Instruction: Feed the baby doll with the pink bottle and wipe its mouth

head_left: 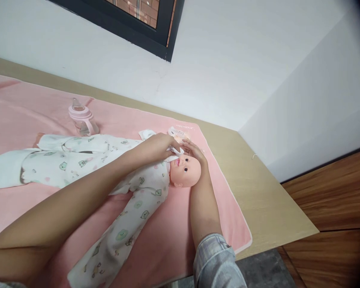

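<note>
A baby doll (184, 172) in a white printed sleepsuit (138, 188) lies on a pink blanket (24, 108), head to the right. My left hand (157, 147) pinches a small white wipe (177, 151) against the doll's cheek near its mouth. My right hand (195, 152) rests cupped on the far side of the doll's head, fingers together and touching it.
A pink baby bottle (82, 118) stands on the blanket behind the doll. A small white packet (180, 132) lies just beyond the head. The tan table (264, 188) ends at the right, by a white wall (228, 72) and wooden floor (336, 200).
</note>
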`<state>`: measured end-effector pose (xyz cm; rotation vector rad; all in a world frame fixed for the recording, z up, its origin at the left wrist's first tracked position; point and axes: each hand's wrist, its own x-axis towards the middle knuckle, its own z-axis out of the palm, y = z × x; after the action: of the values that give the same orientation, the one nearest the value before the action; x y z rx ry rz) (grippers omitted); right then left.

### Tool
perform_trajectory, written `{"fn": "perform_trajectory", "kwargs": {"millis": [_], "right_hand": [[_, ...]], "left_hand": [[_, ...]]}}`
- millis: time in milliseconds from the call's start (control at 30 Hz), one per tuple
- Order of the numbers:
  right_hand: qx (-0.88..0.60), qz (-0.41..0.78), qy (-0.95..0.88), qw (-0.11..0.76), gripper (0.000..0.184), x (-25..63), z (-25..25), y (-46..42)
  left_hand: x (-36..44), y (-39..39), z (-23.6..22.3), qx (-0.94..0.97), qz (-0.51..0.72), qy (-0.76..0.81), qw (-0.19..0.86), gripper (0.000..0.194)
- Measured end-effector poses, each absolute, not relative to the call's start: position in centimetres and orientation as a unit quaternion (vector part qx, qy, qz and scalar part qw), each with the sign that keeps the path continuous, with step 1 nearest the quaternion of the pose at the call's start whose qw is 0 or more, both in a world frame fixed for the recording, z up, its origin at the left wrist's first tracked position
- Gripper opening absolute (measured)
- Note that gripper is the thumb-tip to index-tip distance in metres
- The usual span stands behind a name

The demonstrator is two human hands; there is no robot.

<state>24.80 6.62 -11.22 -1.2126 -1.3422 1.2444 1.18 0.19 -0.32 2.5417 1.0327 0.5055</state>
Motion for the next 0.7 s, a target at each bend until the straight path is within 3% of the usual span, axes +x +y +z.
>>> {"fn": "perform_trajectory", "kwargs": {"millis": [300,700], "right_hand": [[-0.484,0.549,-0.493,0.471,0.028,24.5,-10.6,6.1],[-0.487,0.563,-0.464,0.480,0.027,24.3,-10.0,5.7]], "left_hand": [[1.4,-0.3,-0.3,0.899,0.163,0.339,0.224,0.027],[1.5,0.1,-0.9,0.908,0.185,0.329,0.182,0.026]]}}
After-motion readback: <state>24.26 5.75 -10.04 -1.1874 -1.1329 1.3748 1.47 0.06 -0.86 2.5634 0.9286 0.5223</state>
